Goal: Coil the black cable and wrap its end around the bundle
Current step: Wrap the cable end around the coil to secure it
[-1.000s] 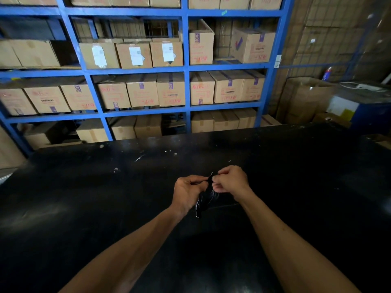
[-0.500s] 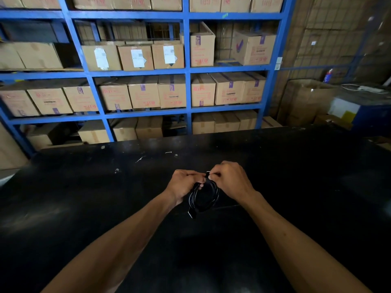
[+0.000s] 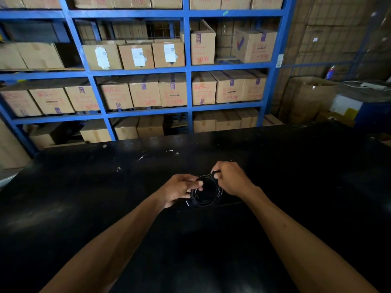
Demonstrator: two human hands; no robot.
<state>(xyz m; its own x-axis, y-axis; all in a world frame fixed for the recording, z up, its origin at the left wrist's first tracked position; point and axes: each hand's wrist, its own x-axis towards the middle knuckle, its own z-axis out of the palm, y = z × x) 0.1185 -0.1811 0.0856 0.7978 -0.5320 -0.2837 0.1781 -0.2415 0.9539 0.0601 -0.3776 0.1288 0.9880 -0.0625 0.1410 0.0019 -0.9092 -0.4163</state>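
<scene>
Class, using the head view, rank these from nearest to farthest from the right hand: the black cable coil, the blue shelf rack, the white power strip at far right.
1. Black cable coil: held in the right hand.
2. White power strip: far right, beyond the table.
3. Blue shelf rack: behind the table; nearly tied with the strip.

coiled black cable (image 3: 206, 192) between both hands

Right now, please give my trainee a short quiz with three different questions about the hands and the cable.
1. True or false: the black cable forms a round coil.
2. Which hand pinches the coil's far edge? A) left hand B) right hand
3. Fill in: behind the black table stands a blue ____ of cardboard boxes.

Key: 1 true; 2 B; 3 shelf.
</scene>
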